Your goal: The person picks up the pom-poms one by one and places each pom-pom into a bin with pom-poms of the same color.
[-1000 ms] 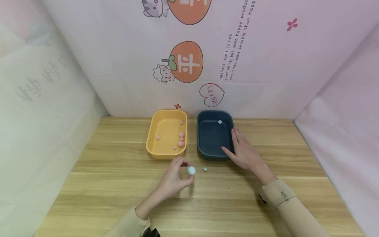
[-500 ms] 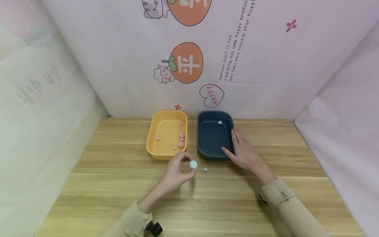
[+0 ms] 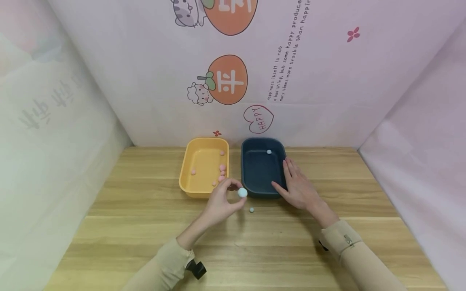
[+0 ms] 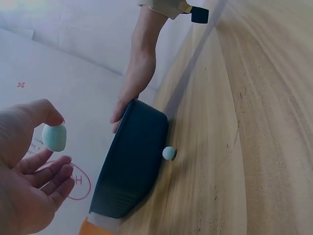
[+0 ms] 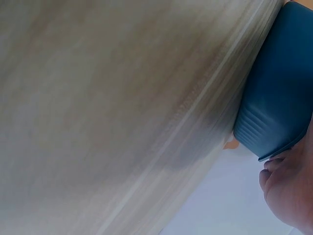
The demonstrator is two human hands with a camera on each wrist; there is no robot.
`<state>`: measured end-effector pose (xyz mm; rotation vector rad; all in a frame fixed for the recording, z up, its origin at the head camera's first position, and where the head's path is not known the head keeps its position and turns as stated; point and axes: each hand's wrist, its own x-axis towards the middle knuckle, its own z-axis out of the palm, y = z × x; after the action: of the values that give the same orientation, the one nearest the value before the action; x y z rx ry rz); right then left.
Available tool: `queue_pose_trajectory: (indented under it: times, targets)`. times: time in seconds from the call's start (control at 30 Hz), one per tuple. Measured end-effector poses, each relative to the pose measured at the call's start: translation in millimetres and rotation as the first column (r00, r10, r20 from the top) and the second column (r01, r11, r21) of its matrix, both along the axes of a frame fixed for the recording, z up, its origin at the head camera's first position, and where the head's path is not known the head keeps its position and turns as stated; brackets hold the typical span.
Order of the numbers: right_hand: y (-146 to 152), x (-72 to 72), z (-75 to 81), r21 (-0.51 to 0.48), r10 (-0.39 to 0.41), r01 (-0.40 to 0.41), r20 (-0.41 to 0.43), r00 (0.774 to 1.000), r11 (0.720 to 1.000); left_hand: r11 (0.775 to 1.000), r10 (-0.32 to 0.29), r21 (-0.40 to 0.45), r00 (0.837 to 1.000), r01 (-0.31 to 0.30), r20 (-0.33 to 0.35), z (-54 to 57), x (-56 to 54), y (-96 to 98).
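My left hand [image 3: 219, 205] pinches a pale blue ball [image 3: 242, 192] between thumb and fingertips, by the near left corner of a dark blue bin [image 3: 263, 173]. The left wrist view shows that ball [image 4: 54, 137] pinched, with the other fingers loosely bent below it. My right hand [image 3: 300, 190] rests on the blue bin's right side, its fingers straight along the rim and the thumb over the front corner. One small light blue ball [image 3: 269, 152] lies inside this bin at the back. Another small blue ball [image 3: 251, 209] sits on the table just in front of it.
Left of the blue bin stands a yellow bin [image 3: 204, 161] holding several pink balls [image 3: 222, 167]. Both bins stand at the back of the wooden table [image 3: 276, 254], before a printed white cloth backdrop [image 3: 309, 125]. Cloth also hangs at both sides.
My left hand has moved forward and to the right with the pale blue ball, closer to the blue bin. The right hand stays at the bin's side. The head view has shifted slightly.
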<state>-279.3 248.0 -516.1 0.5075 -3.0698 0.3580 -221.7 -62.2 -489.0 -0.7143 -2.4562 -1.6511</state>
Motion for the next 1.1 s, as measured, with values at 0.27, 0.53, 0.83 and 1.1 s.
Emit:
queue_pose_trajectory:
  times: [0.27, 0.53, 0.83, 1.1]
  targets:
    - [-1.6, 0.2, -0.5, 0.002, -0.001, 0.001, -0.003, 1.0, 1.0, 1.0, -0.002, -0.004, 1.0, 0.002, 0.013, -0.5, -10.5, 8.8]
    - [-1.9, 1.6, -0.2, -0.005, -0.008, 0.008, 0.005, 1.0, 1.0, 1.0, -0.005, -0.015, 0.999, 0.005, 0.046, 3.9, -25.1, 17.9]
    - [-1.2, 1.2, -1.2, -0.006, -0.005, 0.005, -0.003, 1.0, 1.0, 1.0, -0.026, -0.015, 0.999, 0.027, 0.028, 3.6, -44.7, 27.1]
    - [-1.0, 1.2, -1.1, -0.005, -0.008, 0.008, -0.006, 1.0, 1.0, 0.999, -0.032, 0.011, 0.998, 0.031, 0.056, 3.5, -62.6, 31.7]
